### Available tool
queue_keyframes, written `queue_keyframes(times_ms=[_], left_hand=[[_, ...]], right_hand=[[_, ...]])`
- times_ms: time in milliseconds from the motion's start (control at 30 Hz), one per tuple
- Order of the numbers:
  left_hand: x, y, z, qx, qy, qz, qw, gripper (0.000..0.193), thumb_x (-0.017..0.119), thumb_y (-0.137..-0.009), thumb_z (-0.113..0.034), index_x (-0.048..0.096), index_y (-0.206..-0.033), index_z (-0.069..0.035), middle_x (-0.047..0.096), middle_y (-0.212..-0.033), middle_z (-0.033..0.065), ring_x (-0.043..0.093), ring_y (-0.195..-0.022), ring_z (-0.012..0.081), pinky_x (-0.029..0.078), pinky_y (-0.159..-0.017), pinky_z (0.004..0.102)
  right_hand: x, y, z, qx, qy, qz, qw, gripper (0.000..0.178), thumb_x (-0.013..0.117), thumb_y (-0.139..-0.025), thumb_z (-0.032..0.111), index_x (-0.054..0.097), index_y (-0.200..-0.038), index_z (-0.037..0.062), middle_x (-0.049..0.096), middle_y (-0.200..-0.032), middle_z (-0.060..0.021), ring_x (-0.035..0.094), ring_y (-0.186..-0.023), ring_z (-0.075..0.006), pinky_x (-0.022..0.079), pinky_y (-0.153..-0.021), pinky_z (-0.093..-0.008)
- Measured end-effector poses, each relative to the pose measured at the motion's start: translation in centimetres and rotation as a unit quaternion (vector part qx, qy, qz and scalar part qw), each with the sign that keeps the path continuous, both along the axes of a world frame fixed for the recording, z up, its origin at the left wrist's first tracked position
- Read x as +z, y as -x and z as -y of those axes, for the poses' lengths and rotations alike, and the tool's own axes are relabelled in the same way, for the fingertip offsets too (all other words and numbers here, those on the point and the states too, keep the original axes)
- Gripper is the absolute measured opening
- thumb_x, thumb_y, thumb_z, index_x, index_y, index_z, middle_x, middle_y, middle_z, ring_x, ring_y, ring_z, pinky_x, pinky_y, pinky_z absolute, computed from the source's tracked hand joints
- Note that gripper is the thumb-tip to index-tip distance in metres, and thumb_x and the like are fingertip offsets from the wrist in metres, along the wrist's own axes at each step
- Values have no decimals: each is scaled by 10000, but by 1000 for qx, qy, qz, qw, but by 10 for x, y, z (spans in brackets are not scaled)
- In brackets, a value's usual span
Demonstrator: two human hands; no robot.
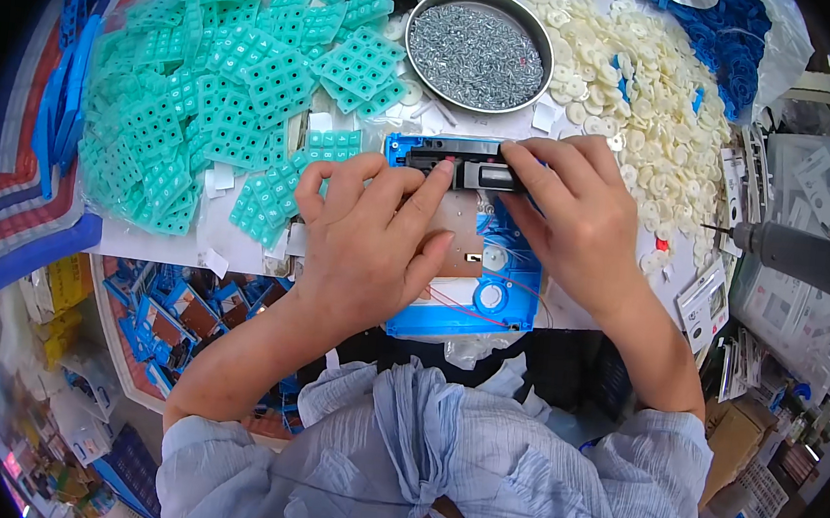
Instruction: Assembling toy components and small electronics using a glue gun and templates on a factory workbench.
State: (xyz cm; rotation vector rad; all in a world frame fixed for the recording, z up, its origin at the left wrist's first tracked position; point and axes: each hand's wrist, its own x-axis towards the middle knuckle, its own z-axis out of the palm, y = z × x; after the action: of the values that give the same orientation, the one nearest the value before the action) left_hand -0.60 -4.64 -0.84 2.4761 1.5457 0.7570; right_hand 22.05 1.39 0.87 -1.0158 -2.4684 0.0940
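Note:
In front of me on the table lies a blue plastic casing (506,311), with a brown circuit board (462,226), thin red wires and a round opening in it. Across its far end runs a black plastic strip (432,145). My right hand (584,220) pinches a small black part with a grey window (494,176) between thumb and fingers, against that strip. My left hand (368,230) rests over the casing's left side, its fingers apart. Its index fingertip touches the black strip beside the small part. The left edge of the casing is partly hidden under this hand.
Mint-green rubber keypads (252,87) are heaped at the left. A round metal tin (548,68) of small screws stands beyond the casing. Cream plastic discs (653,132) spread at the right, near a grey electric screwdriver (800,255). Below left, a bin holds blue casings (173,322).

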Motion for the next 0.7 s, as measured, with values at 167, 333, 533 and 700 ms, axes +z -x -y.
queue_keyframes(times_ms=[167,333,533,700], left_hand=[[12,-3,3,6,-11,-68,998,559,745,-753,-244,658,-1275,-64,604,-1250,54,520,-1147,275,272,-1029,505],[25,3,-15,-76,9,-117,990,465,722,-774,-246,678,-1209,-87,605,-1258,65,534,-1187,246,259,-1081,530],[25,28,-102,-115,235,136,956,225,712,-818,-254,706,-973,-91,660,-1144,64,550,-1164,256,308,-1046,527],[-13,-12,-174,-76,-6,-107,991,144,707,-845,-258,714,-879,-119,651,-892,43,569,-1047,229,340,-978,493]], right_hand=[[-3,-3,0,-12,1,13,1000,419,789,-717,132,682,-1113,47,667,-1045,-58,595,-971,-276,495,-781,-387],[14,-6,13,-4,141,12,990,660,790,-758,199,538,-1316,-46,571,-1270,-193,522,-1124,-383,459,-946,-449],[97,-51,50,155,310,-100,933,745,724,-855,298,429,-1428,-76,508,-1381,-316,508,-1262,-438,441,-1030,-491],[99,-108,-21,134,74,-701,697,580,513,-962,268,441,-1430,-67,561,-1342,-317,492,-1325,-426,371,-1097,-609]])
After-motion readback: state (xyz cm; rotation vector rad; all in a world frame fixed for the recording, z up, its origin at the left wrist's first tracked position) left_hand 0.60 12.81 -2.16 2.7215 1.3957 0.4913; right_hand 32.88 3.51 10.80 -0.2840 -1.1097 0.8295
